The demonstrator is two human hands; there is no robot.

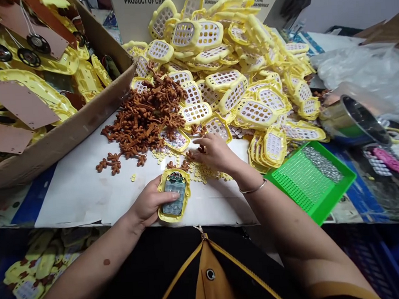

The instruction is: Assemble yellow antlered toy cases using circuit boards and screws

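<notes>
My left hand (pixel 151 202) grips a yellow toy shell (pixel 174 194) with a grey keypad membrane and a small green circuit board inside, held flat on the white sheet (pixel 76 194). My right hand (pixel 213 152) reaches forward with fingers curled, pinching at small pieces where the brown rubber parts (pixel 142 119) meet a scatter of little yellow buttons (pixel 201 171). What the fingertips hold is too small to name. A bracelet sits on my right wrist. Behind both hands rises a big heap of yellow perforated covers (pixel 228 70).
A cardboard box (pixel 68 131) at the left holds yellow shells, speakers and brown boards. A green plastic tray (pixel 311 178) with small screws lies at the right, a metal bowl (pixel 353 120) and plastic bags behind it. Finished yellow pieces lie in a blue bin (pixel 30 270) below left.
</notes>
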